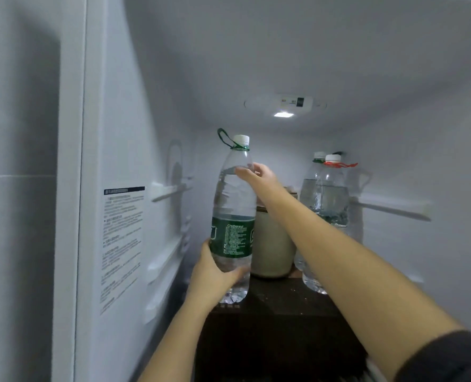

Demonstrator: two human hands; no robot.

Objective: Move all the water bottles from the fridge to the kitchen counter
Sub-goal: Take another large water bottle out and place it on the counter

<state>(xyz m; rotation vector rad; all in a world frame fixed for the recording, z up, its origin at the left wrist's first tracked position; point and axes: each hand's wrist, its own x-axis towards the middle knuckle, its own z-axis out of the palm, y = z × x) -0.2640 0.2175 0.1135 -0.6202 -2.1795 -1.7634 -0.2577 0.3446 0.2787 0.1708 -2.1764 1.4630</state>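
Note:
A tall clear water bottle [233, 216] with a green label, white cap and green carry loop stands upright inside the fridge, at the front left of a dark shelf [278, 307]. My left hand [215, 274] grips its lower part from the left. My right hand [256, 176] holds its upper shoulder, fingers curled round the back. Two more clear bottles stand at the back right: one with a red neck ring [332, 199], and one with a green ring [310, 186] partly hidden behind it.
A beige ceramic jar [273, 244] stands right behind the held bottle, between it and the other bottles. The white fridge wall with a printed sticker [121, 244] is close on the left. A lamp [283, 114] glows in the ceiling.

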